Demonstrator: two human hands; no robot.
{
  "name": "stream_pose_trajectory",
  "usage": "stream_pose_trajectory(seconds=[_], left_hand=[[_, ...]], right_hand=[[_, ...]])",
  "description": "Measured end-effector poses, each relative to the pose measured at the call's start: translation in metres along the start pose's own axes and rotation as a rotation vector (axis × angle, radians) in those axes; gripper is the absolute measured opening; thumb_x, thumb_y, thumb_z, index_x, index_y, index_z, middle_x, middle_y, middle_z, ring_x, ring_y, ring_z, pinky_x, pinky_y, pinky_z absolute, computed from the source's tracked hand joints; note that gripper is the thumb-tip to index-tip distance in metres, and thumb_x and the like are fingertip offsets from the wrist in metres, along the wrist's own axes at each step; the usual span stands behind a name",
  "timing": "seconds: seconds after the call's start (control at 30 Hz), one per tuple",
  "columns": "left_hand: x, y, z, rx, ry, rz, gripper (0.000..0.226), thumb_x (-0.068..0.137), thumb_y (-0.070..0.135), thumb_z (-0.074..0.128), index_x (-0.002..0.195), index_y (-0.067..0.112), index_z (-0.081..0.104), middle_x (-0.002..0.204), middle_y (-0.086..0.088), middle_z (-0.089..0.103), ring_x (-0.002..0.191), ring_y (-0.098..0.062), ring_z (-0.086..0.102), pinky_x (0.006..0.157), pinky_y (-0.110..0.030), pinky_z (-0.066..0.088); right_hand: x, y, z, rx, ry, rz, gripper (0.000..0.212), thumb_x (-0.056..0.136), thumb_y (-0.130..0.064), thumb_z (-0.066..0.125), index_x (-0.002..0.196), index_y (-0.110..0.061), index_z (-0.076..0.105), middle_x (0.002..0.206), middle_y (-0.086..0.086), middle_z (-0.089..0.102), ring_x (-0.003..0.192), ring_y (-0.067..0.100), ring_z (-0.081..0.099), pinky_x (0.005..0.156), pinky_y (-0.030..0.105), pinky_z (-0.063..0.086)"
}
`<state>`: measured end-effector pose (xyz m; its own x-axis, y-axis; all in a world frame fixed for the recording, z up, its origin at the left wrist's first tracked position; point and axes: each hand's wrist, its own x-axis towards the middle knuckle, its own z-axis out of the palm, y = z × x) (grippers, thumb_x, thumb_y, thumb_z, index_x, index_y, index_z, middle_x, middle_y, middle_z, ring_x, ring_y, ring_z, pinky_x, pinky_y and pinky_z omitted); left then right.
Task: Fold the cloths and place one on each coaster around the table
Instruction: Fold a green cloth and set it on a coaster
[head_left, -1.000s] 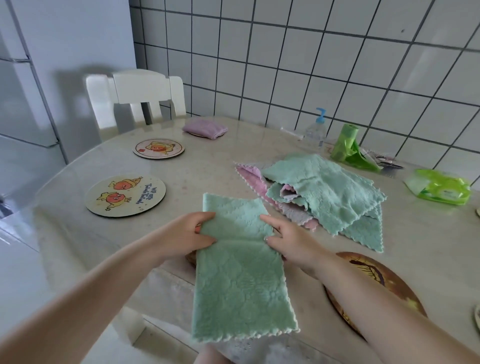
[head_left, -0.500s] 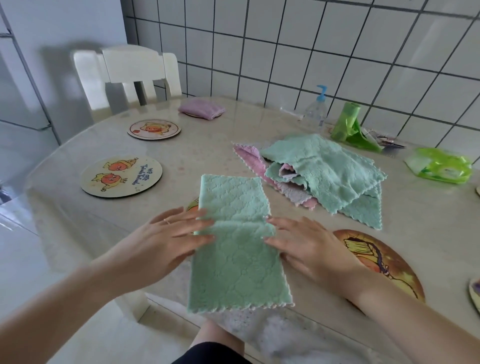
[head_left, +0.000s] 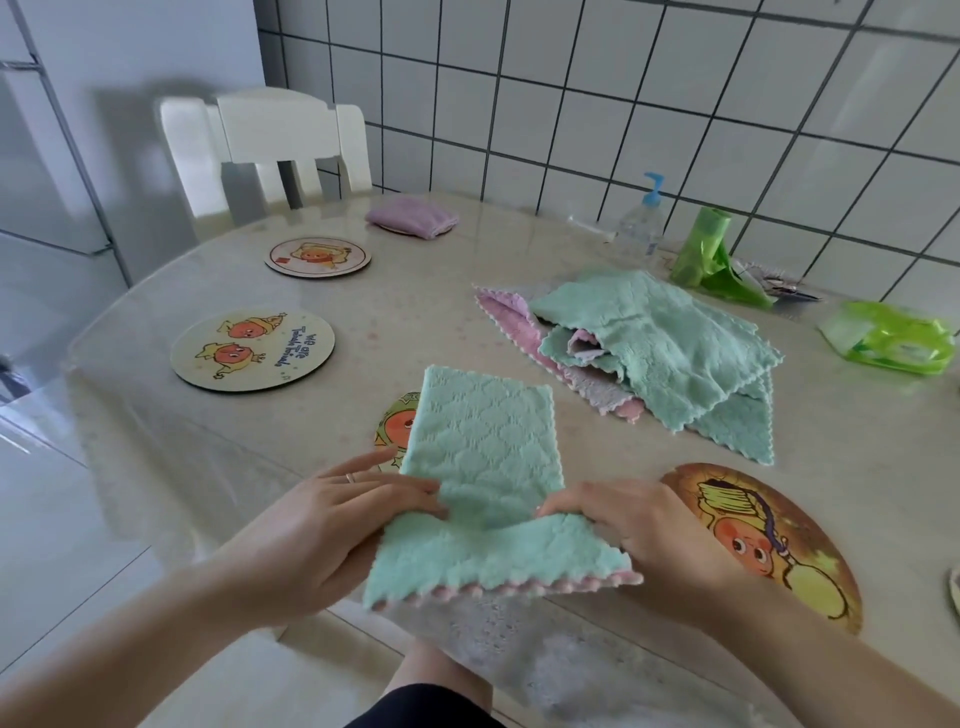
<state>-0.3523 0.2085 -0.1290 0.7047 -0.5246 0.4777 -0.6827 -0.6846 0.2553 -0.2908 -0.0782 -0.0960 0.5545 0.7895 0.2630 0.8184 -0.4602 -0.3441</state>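
While both hands work at the near edge of the table (head_left: 519, 260), the left hand (head_left: 332, 525) and the right hand (head_left: 639, 535) each grip a side of the mint-green cloth (head_left: 483, 441), fingers curled onto its top face at the crease line. The cloth's far half lies flat on the table; its near half is lifted off the surface, showing a pink scalloped hem along the near edge. A ring is visible on one finger of the left hand. Under the cloth's left edge a coaster (head_left: 397, 426) is partly covered.

To the left lies a round cartoon coaster (head_left: 253, 349) with handwritten-style lettering, too small to read with certainty. Farther back sits a second round coaster (head_left: 318, 257), and beyond it a folded lilac cloth (head_left: 413, 221) rests on another coaster that is almost hidden. A dark orange coaster (head_left: 779, 530) lies just beside the right hand.

A loose pile of green and pink cloths (head_left: 654, 343) lies at centre right. Near the tiled wall stand a pump bottle (head_left: 641, 223) with a blue top, a green bag roll (head_left: 701, 249) and a green packet (head_left: 893, 345); no label is legible. A white chair (head_left: 270, 140) stands at the far left.
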Motion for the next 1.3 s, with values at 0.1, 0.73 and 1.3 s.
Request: stream_pose_trajectory(seconds=[0.1, 0.73, 1.3], left_hand=[[-0.004, 0.01, 0.0, -0.158, 0.094, -0.094, 0.036, 0.087, 0.019, 0.048, 0.12, 0.028, 0.054, 0.118, 0.018, 0.061, 0.113, 0.0, 0.054, 0.095, -0.017, 0.044], [0.085, -0.046, 0.01, -0.349, 0.046, -0.779, 0.039, 0.091, 0.012, 0.051, 0.129, 0.021, 0.054, 0.134, 0.007, 0.051, 0.121, -0.009, 0.049, 0.101, -0.024, 0.038], [0.12, -0.018, 0.017, 0.312, -0.245, -0.559, 0.051, 0.095, 0.023, 0.032, 0.144, 0.011, 0.025, 0.155, -0.005, 0.018, 0.143, -0.022, 0.01, 0.116, -0.046, 0.011]], right_hand=[[-0.004, -0.008, 0.004, 0.171, 0.029, 0.108, 0.018, 0.083, -0.03, 0.059, 0.1, -0.033, 0.062, 0.079, -0.021, 0.068, 0.07, -0.006, 0.064, 0.058, 0.015, 0.052], [0.065, 0.046, 0.015, 0.361, 0.213, 0.686, 0.025, 0.088, -0.012, 0.056, 0.091, -0.036, 0.064, 0.086, -0.007, 0.069, 0.09, 0.001, 0.062, 0.08, 0.026, 0.052], [0.104, 0.012, 0.016, -0.269, -0.069, 0.565, 0.05, 0.094, -0.038, 0.037, 0.142, -0.023, 0.032, 0.156, 0.0, 0.013, 0.144, 0.018, 0.006, 0.113, 0.057, 0.003]])
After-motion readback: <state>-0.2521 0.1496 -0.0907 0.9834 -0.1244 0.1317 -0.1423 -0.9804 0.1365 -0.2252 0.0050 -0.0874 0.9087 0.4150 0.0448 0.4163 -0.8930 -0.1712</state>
